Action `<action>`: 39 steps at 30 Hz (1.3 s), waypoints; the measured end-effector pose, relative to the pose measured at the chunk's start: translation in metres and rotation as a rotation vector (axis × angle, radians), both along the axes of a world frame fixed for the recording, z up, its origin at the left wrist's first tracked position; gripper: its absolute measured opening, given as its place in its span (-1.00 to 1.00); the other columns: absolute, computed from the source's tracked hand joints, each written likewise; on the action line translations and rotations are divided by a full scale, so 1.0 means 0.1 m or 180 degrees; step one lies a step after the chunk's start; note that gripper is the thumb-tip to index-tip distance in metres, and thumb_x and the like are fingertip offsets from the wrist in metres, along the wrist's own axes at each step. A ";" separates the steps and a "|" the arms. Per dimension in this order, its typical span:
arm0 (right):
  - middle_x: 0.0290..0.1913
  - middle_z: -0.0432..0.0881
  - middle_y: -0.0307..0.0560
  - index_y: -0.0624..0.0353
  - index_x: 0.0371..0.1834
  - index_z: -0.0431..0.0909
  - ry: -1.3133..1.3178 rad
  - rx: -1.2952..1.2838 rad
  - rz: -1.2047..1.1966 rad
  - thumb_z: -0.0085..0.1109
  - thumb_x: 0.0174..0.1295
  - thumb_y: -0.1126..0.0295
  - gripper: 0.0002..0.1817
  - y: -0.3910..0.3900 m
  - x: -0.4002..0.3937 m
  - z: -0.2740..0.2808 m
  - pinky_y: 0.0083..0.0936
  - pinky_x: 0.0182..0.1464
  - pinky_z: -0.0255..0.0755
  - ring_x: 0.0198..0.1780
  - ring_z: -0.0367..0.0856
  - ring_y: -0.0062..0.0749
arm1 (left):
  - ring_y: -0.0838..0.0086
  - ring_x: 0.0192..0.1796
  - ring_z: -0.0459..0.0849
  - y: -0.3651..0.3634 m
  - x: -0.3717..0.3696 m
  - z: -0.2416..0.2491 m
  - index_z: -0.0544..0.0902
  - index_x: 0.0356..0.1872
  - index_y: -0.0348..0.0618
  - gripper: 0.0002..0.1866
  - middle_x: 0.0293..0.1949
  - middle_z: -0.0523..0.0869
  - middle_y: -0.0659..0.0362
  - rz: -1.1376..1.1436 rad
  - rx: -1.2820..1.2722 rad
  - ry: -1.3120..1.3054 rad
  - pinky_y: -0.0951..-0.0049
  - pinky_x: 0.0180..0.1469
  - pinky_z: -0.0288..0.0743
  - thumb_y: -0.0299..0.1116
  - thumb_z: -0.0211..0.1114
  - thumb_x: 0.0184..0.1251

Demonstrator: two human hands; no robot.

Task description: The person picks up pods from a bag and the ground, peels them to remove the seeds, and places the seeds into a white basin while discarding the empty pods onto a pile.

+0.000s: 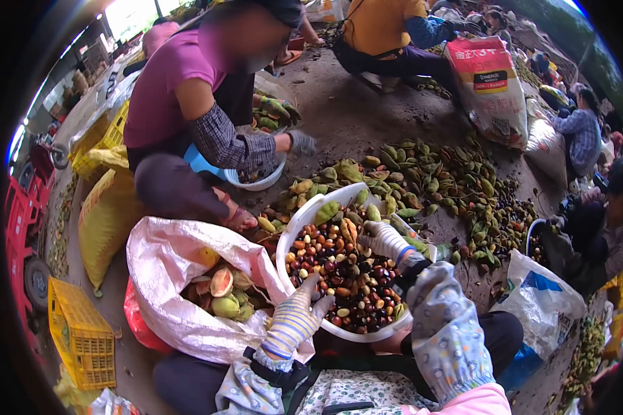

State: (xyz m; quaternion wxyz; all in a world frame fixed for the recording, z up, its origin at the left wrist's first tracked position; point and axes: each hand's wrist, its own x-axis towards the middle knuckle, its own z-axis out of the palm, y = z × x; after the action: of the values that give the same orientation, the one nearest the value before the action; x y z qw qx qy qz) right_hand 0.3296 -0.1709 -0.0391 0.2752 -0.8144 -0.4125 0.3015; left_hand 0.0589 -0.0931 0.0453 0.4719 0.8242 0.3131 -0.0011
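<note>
A white plastic basin (282,257) full of glossy brown, dark red and cream seeds (325,259) stands in front of me, with a few green pods lying at its far side. My left hand (294,315), in a striped knit glove, reaches over the near left rim, thumb apart from the fingers and nothing in it. My right hand (384,242), gloved alike, stretches its fingers over the right part of the basin. A brown split pod (349,231) is right at its fingertips. Left of the basin, an open white woven sack (166,277) holds empty husks (226,304).
A big heap of green pods (457,183) spreads beyond the basin. Across from me a person (169,104) in grey gloves works over another basin (256,183). A yellow crate (83,335) stands at left, a filled sack (488,90) at back right. Other people sit at right.
</note>
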 end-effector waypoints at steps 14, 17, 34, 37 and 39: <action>-0.22 0.59 -0.31 0.22 -0.03 0.46 0.2414 0.0700 0.0721 0.19 0.25 0.16 -0.62 -0.13 -0.83 1.37 -0.63 -0.17 0.42 -0.18 0.49 -0.66 | 0.54 -0.08 0.57 -0.24 0.16 -0.07 0.44 0.16 -0.29 -0.54 -0.06 0.60 0.18 0.0802 -0.2295 -0.1878 0.56 0.02 0.46 -0.13 0.00 0.46; -0.28 0.63 -0.01 0.31 -0.08 0.46 0.0677 0.0684 0.1541 0.34 0.11 0.23 -0.56 -0.23 -0.79 1.52 -0.48 -0.18 0.46 -0.21 0.59 -0.43 | 0.57 -0.15 0.59 -0.29 0.18 0.01 0.51 0.08 -0.29 -0.56 -0.13 0.62 0.17 0.1182 -0.3017 -0.1935 0.58 -0.05 0.50 -0.11 -0.02 0.46; -0.37 0.58 0.13 0.20 -0.18 0.38 0.0109 0.0711 0.1570 0.30 -0.01 0.29 -0.61 -0.46 -0.84 0.73 -0.20 -0.27 0.46 -0.27 0.60 0.08 | 0.64 -0.48 0.57 -0.46 0.25 -0.17 0.61 -0.21 -0.31 -0.75 -0.47 0.65 0.22 0.0366 -0.0587 -0.0114 0.61 -0.46 0.43 -0.28 0.22 0.31; -0.31 0.61 0.14 0.22 -0.14 0.42 0.0821 0.0591 0.1083 0.26 0.01 0.36 -0.64 -0.47 -0.86 0.56 -0.25 -0.23 0.47 -0.18 0.61 0.04 | 0.63 -0.51 0.59 -0.49 0.25 -0.28 0.60 -0.16 -0.32 -0.73 -0.46 0.66 0.18 0.0589 -0.0948 -0.0264 0.62 -0.49 0.45 -0.29 0.24 0.31; -0.21 0.63 0.11 0.22 -0.05 0.43 0.1421 0.0298 0.0878 0.18 0.06 0.45 -0.64 -0.45 -0.81 0.45 -0.35 -0.11 0.48 -0.09 0.62 -0.10 | 0.55 -0.49 0.65 -0.49 0.23 -0.33 0.55 -0.03 -0.33 -0.68 -0.39 0.69 0.12 0.0934 -0.1394 -0.0348 0.63 -0.48 0.50 -0.32 0.25 0.30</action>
State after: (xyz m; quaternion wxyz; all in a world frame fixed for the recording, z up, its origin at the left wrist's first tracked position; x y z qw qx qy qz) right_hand 0.2482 -0.2159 0.0056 0.3531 -0.6501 -0.4622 0.4889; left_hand 0.0818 -0.1422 0.0119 0.6504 0.6471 0.3955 0.0441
